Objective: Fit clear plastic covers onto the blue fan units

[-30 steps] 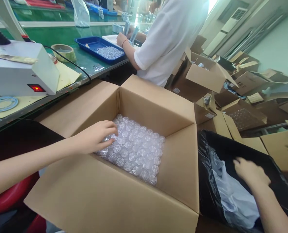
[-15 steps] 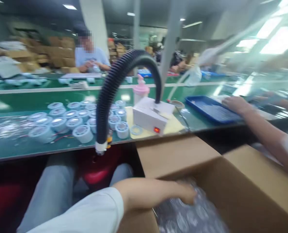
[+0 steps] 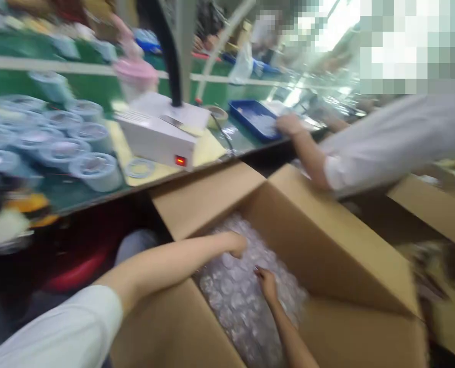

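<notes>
Head view: the step in hand appears to be handling the clear plastic layer (image 3: 225, 299) inside the open carton (image 3: 350, 245). Left hand (image 3: 236, 244): extends over the carton's left side to the layer's far part, fingers curled; blur hides whether they grip it. Right hand (image 3: 266, 282): just beside it, fingers bent close to the layer; contact and grip cannot be told. Next move, as judged: secure a hold on the layer with both hands before applying lift or pressure.

Surface, left to right: the green table (image 3: 64, 196) carries grouped pale blue cups (image 3: 99, 174), a pink-topped container (image 3: 135, 74) and a white box unit (image 3: 150, 137) with a lit red switch and a black hose (image 3: 169, 56). A pale blue ring (image 3: 130, 168) lies in front of the unit on a yellow sheet (image 3: 212, 149). Farther right are a tape roll (image 3: 220, 116) and a blue tray (image 3: 246, 122) of small pale pieces.

Room: a red seat (image 3: 79, 271) sits below the table; a co-worker's arm (image 3: 307, 156) reaches toward the tray; further cartons (image 3: 436, 209) stand at far right, blurred.
</notes>
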Demonstrator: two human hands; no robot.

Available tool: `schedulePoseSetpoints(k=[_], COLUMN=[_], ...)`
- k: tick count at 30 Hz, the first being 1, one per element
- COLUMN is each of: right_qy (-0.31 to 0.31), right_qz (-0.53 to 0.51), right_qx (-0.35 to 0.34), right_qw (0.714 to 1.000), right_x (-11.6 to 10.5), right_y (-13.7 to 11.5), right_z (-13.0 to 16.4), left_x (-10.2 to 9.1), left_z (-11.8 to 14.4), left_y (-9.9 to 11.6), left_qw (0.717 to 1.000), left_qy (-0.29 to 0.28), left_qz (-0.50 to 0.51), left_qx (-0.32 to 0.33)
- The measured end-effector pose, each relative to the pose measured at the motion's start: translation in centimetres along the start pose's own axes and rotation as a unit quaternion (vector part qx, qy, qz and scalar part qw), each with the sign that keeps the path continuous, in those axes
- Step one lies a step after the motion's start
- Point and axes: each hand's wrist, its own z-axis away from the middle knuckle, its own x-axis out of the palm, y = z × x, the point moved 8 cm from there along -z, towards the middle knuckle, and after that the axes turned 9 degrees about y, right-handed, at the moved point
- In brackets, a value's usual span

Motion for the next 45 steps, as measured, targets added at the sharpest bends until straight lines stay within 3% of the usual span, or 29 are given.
schedulePoseSetpoints(k=[2, 5, 9, 14, 17, 21, 24, 27, 31, 33, 36, 40, 42, 45], right_qy=[0.010, 0.027, 0.067, 0.126, 0.123, 0.132, 0.160, 0.198, 0.213, 0.218, 0.214, 0.136, 0.096, 0.068], right_qz=[0.012, 0.000, -0.042, -0.090, -0.125, -0.181, -0.229, -0.275, -0.311, -0.312, -0.269, -0.152, -0.100, -0.050], right_qx=[0.060, 0.097, 0.104, 0.093, 0.052, -0.013, -0.051, -0.065, -0.054, -0.025, 0.047, 0.126, 0.138, 0.115], right_qw=[0.998, 0.995, 0.991, 0.984, 0.983, 0.974, 0.959, 0.939, 0.925, 0.925, 0.938, 0.971, 0.981, 0.990], right_x=[-0.3, 0.1, -0.6, -5.1, -7.5, -9.9, -11.0, -11.5, -10.8, -10.3, -8.7, -4.0, -1.1, 1.9], right_y=[3.5, 6.5, 7.7, 7.9, 5.9, 0.7, -3.4, -6.0, -6.1, -4.0, 1.4, 8.1, 9.7, 10.0], right_z=[1.1, 0.2, -1.1, -1.4, -1.5, -1.3, -0.9, -0.7, -1.8, -2.6, -2.8, 0.1, 2.1, 4.1], left_x=[1.5, 2.9, 4.0, 4.2, 3.3, 1.6, 0.9, 0.2, -0.8, -1.5, -2.7, -3.7, -3.7, -3.1], left_z=[-0.8, -1.6, -1.4, -1.3, -1.7, -2.1, -1.9, -1.9, -1.8, -1.8, -2.3, -2.6, -2.6, -2.6], left_y=[-0.4, -1.3, -2.0, -1.6, -0.7, 0.8, 1.6, 1.4, 0.7, 0.2, -1.2, -3.0, -3.5, -3.9], left_qw=[0.996, 0.990, 0.984, 0.984, 0.992, 0.993, 0.987, 0.984, 0.979, 0.975, 0.967, 0.949, 0.942, 0.939], left_qy=[-0.081, -0.134, -0.169, -0.166, -0.108, -0.018, 0.023, 0.079, 0.143, 0.167, 0.199, 0.226, 0.225, 0.196], left_qz=[-0.011, -0.034, -0.056, -0.055, -0.020, 0.053, 0.090, 0.105, 0.119, 0.130, 0.157, 0.202, 0.221, 0.244], left_qx=[0.025, 0.039, 0.025, 0.030, 0.056, 0.106, 0.133, 0.117, 0.088, 0.065, -0.002, -0.087, -0.116, -0.142])
